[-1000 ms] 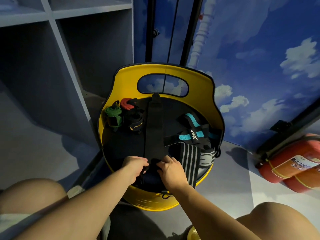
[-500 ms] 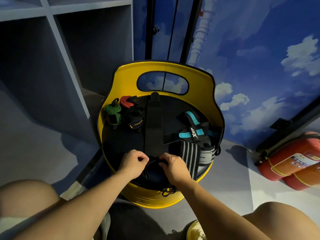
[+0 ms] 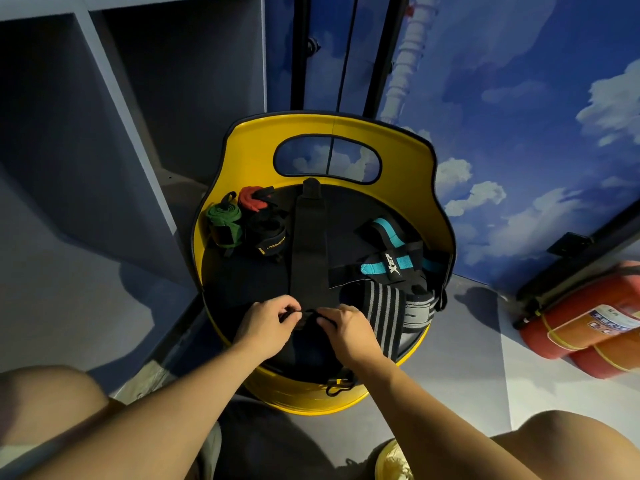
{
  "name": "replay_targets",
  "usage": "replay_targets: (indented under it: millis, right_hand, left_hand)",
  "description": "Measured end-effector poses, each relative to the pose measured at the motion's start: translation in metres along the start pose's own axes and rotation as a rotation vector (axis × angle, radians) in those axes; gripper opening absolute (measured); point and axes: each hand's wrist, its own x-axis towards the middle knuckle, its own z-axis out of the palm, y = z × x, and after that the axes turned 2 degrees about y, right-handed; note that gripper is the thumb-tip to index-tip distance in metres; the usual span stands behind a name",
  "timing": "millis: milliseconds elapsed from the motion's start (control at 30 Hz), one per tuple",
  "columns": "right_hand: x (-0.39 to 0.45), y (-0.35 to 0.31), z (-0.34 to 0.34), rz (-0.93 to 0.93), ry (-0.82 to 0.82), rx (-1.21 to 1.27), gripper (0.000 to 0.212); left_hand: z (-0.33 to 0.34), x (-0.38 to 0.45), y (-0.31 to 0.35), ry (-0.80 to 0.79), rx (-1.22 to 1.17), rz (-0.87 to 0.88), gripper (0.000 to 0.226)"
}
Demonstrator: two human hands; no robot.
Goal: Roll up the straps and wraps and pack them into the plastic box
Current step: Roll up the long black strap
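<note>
Your left hand (image 3: 266,322) & right hand (image 3: 349,329) both pinch the black strap (image 3: 309,244), frame center. Rolled green wrap (image 3: 224,223) sits upper left in the yellow seat (image 3: 346,129).

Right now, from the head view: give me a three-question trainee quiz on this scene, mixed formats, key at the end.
1. True or false: the green rolled wrap lies at the right edge of the yellow seat.
2. What do the left hand and right hand both pinch? A) long black strap B) teal wrap C) striped wrap
3. Fill in: the fire extinguishers lie to the seat's ____.

Key: 1 false; 2 A; 3 right.
</note>
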Motion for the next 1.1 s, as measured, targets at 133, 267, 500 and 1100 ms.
replay_targets:
  millis: [133, 267, 500, 1100]
  right_hand:
    - [0.003, 0.0, 0.004, -0.009, 0.004, -0.028, 0.031]
    - [0.004, 0.0, 0.01, -0.004, 0.022, -0.066, 0.029]
    - [0.007, 0.004, 0.014, 0.01, 0.06, -0.107, 0.026]
    - [-0.008, 0.014, 0.012, -0.284, 0.101, -0.411, 0.038]
  left_hand:
    - [0.005, 0.002, -0.002, 0.037, 0.043, 0.045, 0.016]
    - [0.008, 0.005, -0.005, 0.092, 0.072, 0.071, 0.017]
    - [0.006, -0.003, -0.007, 0.133, 0.179, 0.31, 0.027]
    - [0.013, -0.009, -0.004, 0.099, 0.456, 0.395, 0.033]
